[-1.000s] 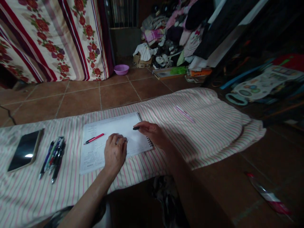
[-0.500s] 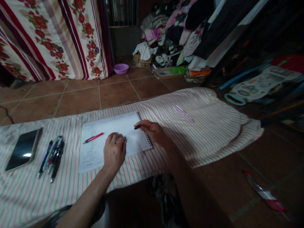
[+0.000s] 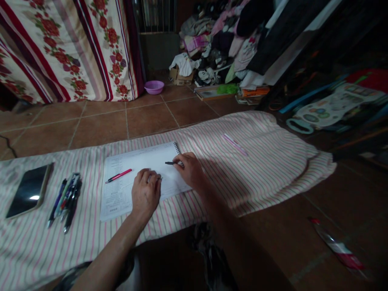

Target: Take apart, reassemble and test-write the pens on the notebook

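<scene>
A spiral notebook [image 3: 154,155] with a white page lies on the striped cloth. Over its right edge, my right hand [image 3: 190,169] pinches a black pen [image 3: 169,163], whose dark end points left above the page. My left hand [image 3: 146,190] rests on the notebook's lower middle with curled fingers. Something small and thin shows at those fingertips, too unclear to name. On the left part of the page lies a red pen [image 3: 119,176] with a black end, apart from both hands.
Several pens [image 3: 65,200] lie bunched left of the notebook, beside a phone [image 3: 28,190]. A pink pen [image 3: 235,144] lies on the striped cloth [image 3: 273,161] to the right. On the tiled floor are a purple basin [image 3: 154,87] and a plastic bottle [image 3: 336,246].
My right hand has shifted slightly left and down and turned, so more of the black pen shows, now lying nearly level. My left hand has stayed almost still.
</scene>
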The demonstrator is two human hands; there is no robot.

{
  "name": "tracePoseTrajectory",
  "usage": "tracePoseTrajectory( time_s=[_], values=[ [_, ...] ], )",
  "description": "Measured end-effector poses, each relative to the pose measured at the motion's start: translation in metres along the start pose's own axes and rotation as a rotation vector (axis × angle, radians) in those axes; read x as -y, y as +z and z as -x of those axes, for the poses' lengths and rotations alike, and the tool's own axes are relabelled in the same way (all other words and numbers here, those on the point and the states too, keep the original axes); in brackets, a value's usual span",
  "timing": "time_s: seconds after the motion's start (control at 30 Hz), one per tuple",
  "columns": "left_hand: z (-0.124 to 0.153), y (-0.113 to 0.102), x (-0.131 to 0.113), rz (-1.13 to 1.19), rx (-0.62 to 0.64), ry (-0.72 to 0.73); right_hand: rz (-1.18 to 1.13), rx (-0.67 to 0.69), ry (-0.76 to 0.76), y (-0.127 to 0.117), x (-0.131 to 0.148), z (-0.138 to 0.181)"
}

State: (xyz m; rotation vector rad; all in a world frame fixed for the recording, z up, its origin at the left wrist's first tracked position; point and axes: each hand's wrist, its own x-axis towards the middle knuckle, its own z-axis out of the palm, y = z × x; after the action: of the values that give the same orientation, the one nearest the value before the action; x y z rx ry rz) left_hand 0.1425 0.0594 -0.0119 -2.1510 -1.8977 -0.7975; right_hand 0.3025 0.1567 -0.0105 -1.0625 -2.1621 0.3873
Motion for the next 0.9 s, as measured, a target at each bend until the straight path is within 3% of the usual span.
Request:
tracePoseTrajectory(
  time_s=[0.43,0.73,0.9],
  values=[
    [0.0,-0.001,-0.001,0.0,-0.007,-0.014,0.128,0.067,0.034,0.005,0.005,0.005],
    [0.001,-0.001,0.0,0.001,-0.007,-0.003,0.029,0.03,-0.009,0.004,0.004,0.004],
    [0.001,-0.001,0.0,0.001,-0.021,0.003,-0.002,-0.034,0.063,-0.007,-0.005,0.0]
  ],
)
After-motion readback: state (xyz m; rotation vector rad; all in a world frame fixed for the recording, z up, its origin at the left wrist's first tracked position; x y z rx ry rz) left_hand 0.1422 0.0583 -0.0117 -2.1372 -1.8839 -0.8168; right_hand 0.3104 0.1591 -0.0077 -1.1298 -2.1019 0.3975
